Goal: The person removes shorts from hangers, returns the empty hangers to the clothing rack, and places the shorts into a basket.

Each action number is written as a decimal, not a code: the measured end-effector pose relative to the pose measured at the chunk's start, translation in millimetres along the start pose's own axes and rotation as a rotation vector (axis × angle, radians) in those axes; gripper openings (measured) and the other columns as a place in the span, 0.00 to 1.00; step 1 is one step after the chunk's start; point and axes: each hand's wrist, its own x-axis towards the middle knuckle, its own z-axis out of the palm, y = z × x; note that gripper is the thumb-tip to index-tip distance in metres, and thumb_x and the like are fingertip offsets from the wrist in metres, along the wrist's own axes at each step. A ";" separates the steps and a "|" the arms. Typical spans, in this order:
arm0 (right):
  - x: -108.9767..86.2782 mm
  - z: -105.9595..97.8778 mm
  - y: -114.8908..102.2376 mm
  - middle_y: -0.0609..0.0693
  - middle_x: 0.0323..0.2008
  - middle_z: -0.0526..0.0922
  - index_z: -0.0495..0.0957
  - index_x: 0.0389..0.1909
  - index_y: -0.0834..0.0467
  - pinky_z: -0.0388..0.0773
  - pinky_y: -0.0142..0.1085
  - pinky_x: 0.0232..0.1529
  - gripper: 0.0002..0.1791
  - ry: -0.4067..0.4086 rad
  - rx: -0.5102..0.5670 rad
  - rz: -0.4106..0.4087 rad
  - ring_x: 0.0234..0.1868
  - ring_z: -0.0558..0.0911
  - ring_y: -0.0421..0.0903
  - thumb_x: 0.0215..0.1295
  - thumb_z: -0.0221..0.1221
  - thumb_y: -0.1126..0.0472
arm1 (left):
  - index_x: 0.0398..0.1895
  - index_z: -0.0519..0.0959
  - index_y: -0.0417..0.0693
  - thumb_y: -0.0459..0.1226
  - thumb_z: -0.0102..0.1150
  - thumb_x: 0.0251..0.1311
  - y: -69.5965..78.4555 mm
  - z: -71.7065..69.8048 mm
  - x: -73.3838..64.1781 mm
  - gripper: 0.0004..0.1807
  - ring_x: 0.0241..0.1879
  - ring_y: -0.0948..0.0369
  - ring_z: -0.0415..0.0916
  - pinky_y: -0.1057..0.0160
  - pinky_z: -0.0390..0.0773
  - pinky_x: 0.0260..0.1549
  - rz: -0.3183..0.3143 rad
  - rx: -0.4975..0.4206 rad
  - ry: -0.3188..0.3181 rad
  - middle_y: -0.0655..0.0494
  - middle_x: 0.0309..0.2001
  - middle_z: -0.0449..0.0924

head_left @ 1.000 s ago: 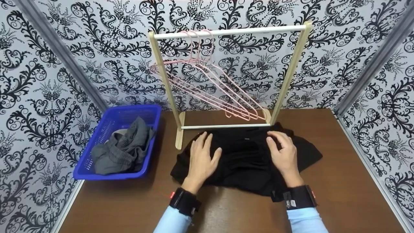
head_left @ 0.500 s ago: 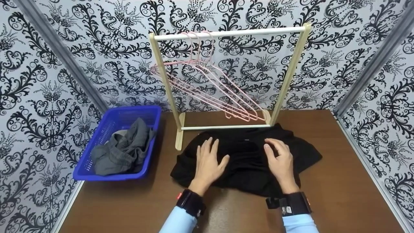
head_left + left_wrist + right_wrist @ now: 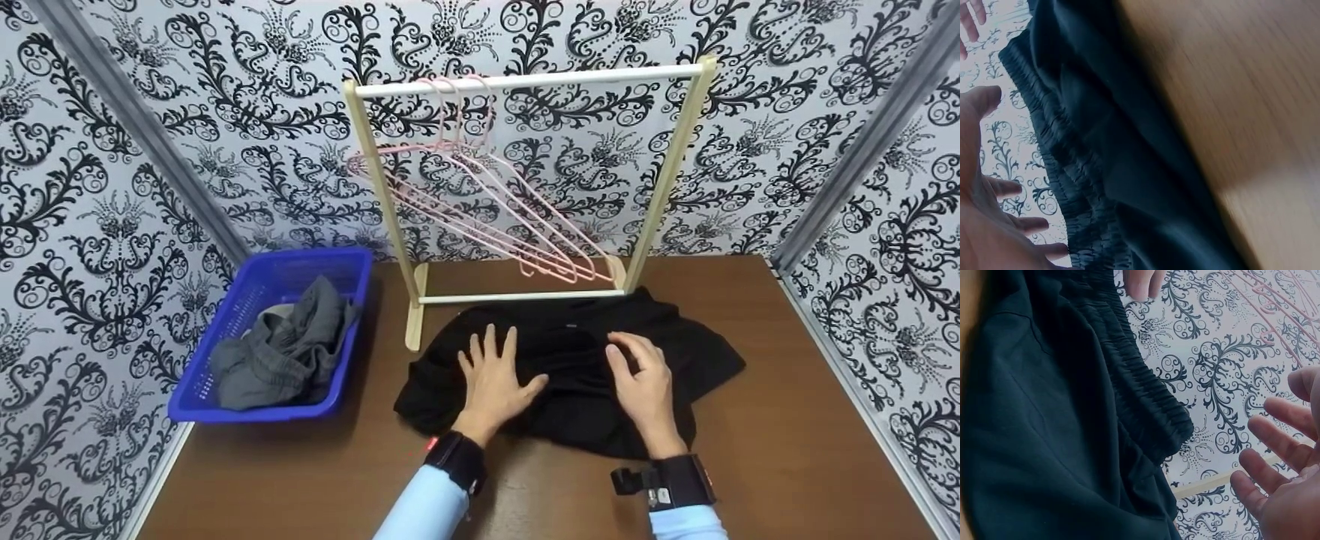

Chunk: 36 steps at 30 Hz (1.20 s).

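In the head view, black shorts (image 3: 577, 424) lie rumpled on the brown table, in front of the clothes rack. Their gathered elastic waistband shows in the left wrist view (image 3: 1067, 152) and the right wrist view (image 3: 1145, 405). My left hand (image 3: 493, 391) is over the left part of the shorts, fingers spread and thumb out, gripping nothing. Over the right part is my right hand (image 3: 643, 386), its fingers loosely bent with nothing between them. Both wrist views show a gap between the fingers and the waistband.
A small wooden rack (image 3: 673, 176) with a white top rail stands behind the shorts. Several pink hangers (image 3: 517, 202) hang from its left half. On the left is a blue basket (image 3: 176, 409) with grey clothing (image 3: 277, 360) inside. Patterned walls (image 3: 862, 150) enclose the table (image 3: 810, 450).
My left hand has moved right and toward me, its fingers spreading wider. The right hand has drawn slightly toward me and left. The shorts lie almost as before.
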 end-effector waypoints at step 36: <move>-11.2 12.3 7.1 0.60 0.49 0.86 0.86 0.47 0.65 0.69 0.28 0.50 0.10 -0.032 0.005 -0.016 0.50 0.81 0.59 0.68 0.63 0.70 | 0.83 0.56 0.58 0.77 0.65 0.43 -0.1 45.2 20.5 0.65 0.76 0.28 0.49 0.23 0.55 0.65 -0.135 0.258 -0.246 0.35 0.80 0.50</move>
